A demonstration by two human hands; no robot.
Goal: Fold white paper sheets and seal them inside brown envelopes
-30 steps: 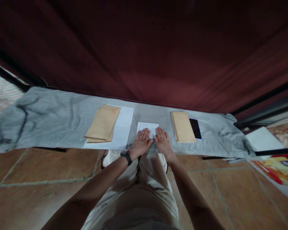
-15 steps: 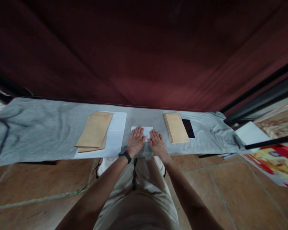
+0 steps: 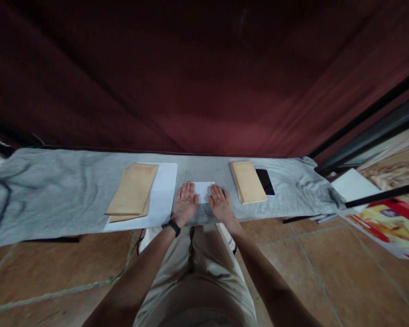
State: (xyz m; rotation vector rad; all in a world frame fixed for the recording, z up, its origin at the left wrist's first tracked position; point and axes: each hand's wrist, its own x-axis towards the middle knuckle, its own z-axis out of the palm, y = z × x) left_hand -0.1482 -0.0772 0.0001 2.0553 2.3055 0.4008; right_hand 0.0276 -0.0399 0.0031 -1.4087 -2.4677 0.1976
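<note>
A small folded white paper (image 3: 203,192) lies flat on the grey cloth of the narrow table. My left hand (image 3: 186,201) rests flat at its left edge, fingers stretched forward and a dark band on the wrist. Across from it, my right hand (image 3: 220,202) lies flat over the paper's right edge, fingers extended. Neither hand grips anything. To the left, brown envelopes (image 3: 133,188) overlap on larger white sheets (image 3: 165,188). On the right is a stack of brown envelopes (image 3: 248,182).
A dark phone (image 3: 266,182) lies partly behind the right envelope stack. Grey cloth (image 3: 64,190) covers the table. A dark red curtain (image 3: 197,100) hangs along the far edge. At the right stand dark metal bars and a red-and-yellow box (image 3: 391,225).
My left hand has slid left across the paper to its edge, uncovering more of it. My right hand stays almost in place. The view has shifted slightly.
</note>
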